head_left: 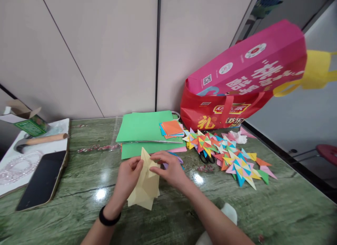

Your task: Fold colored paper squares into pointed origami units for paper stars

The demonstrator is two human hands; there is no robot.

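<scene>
A piece of pale yellow folded paper (144,190), creased with a pointed top and flaring lower flaps, is held up over the table between both hands. My left hand (129,176) pinches its left edge near the upper point, thumb against the paper. On the opposite side, my right hand (170,168) grips the right edge between thumb and fingers. Behind the hands lie green paper sheets (144,127) in a clear sleeve, with a small stack of coloured squares (171,128) on top. Purple and blue folded paper (176,158) shows partly behind my right hand.
Several colourful folded paper stars (240,164) lie at the right, beside black-handled scissors (206,158). A red gift bag (202,111) holding a pink bag (250,62) leans on the wall. Leftward are a phone (43,180), a wooden-handled tool (47,139), beads (19,167) and a box (30,123).
</scene>
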